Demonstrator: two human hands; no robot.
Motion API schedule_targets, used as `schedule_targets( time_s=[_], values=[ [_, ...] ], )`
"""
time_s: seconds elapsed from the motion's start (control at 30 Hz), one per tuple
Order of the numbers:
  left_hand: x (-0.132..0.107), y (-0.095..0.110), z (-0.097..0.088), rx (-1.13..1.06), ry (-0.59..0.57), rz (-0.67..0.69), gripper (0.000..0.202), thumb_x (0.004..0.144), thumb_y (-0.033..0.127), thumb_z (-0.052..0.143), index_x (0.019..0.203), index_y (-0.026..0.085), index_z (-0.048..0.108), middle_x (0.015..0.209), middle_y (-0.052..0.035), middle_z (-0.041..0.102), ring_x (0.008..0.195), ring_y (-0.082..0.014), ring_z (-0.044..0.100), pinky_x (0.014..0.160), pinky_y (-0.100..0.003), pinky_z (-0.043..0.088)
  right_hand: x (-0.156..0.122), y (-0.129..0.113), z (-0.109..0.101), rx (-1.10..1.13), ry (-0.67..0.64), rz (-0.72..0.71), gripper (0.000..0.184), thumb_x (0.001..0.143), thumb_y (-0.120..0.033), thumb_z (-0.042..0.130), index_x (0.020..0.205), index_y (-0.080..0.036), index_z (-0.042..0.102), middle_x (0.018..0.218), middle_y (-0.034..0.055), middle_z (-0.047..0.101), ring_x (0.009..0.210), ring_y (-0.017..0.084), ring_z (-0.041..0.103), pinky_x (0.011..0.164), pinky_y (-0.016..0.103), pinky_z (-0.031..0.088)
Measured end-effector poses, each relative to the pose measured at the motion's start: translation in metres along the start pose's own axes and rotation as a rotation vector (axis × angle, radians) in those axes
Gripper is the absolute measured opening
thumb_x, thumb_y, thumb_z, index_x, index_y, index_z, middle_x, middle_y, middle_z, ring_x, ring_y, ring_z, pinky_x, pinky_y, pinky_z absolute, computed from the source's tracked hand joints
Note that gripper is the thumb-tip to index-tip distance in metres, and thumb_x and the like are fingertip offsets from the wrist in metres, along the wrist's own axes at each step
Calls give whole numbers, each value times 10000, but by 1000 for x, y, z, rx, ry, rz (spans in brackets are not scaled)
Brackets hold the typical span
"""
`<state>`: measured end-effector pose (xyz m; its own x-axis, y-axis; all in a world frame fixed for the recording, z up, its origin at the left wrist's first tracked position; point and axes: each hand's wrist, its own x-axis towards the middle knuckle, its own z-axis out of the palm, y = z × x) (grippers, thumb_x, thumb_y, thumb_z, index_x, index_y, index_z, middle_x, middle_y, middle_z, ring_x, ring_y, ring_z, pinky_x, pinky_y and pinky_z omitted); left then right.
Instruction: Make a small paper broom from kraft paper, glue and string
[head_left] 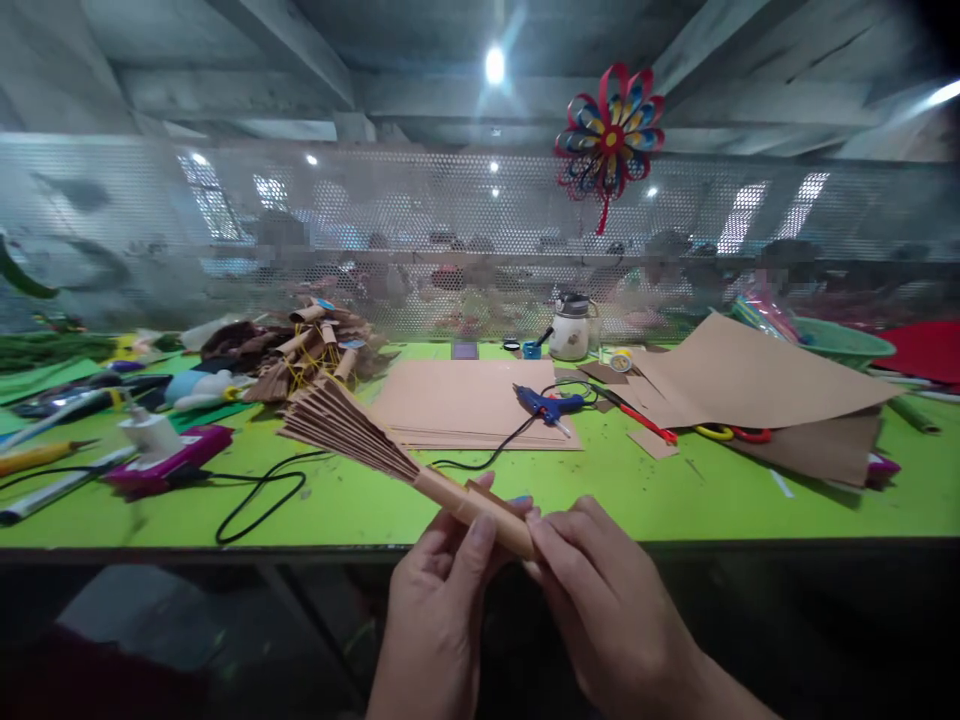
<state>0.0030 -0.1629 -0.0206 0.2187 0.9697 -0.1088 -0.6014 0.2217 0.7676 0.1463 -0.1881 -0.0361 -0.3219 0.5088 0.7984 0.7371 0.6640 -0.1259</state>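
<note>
Between both hands, just over the table's front edge, is a small broom-shaped piece made of brown kraft paper [439, 488]. Its fringed strips fan out to the upper left, and a rolled handle slants down to the right. My left hand [442, 590] is closed around the handle's middle, thumb on top. At the handle's lower end, my right hand [600, 580] pinches with thumb and fingers. A small darker paper flap stands up along the handle between the hands. The undersides of the fingers are hidden.
Brown paper sheets [465, 400] lie mid-table, with a blue glue gun [551, 402] on them and its cord trailing. Finished paper brooms [315, 340] pile up at back left, near a purple power strip [172, 462]. Large sheets [750, 375] cover scissors at right. A mesh screen stands behind.
</note>
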Motion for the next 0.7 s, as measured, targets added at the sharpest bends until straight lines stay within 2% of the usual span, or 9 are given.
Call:
schedule_targets(
  time_s=[0.1,0.27,0.43,0.7],
  values=[
    [-2,0,1,-2,38,31,504,678,314,819,1116,177,609,995,-109,747,962,-272,700,889,-366,548,-1,-5,0,10,39,2,419,866,-35,523,1282,-69,486,913,175,643,775,260,541,635,424,487],
    [-3,3,3,37,-26,67,334,689,311,808,949,149,673,926,-104,752,899,-256,709,865,-346,554,-3,-10,0,125,157,44,505,833,9,551,1318,-93,457,965,165,645,842,252,576,669,395,518],
    [-4,6,3,29,-58,30,311,685,311,810,918,127,715,928,-129,747,889,-240,698,860,-323,539,-6,-10,0,84,248,39,438,814,18,590,1216,-155,569,871,117,664,794,232,611,631,356,525],
    [12,0,-2,45,-120,9,233,742,309,770,882,126,733,843,-91,735,832,-197,680,813,-279,526,-2,-2,-1,274,235,200,412,828,-4,582,1172,-227,622,831,80,648,706,193,594,558,315,509]
  ],
)
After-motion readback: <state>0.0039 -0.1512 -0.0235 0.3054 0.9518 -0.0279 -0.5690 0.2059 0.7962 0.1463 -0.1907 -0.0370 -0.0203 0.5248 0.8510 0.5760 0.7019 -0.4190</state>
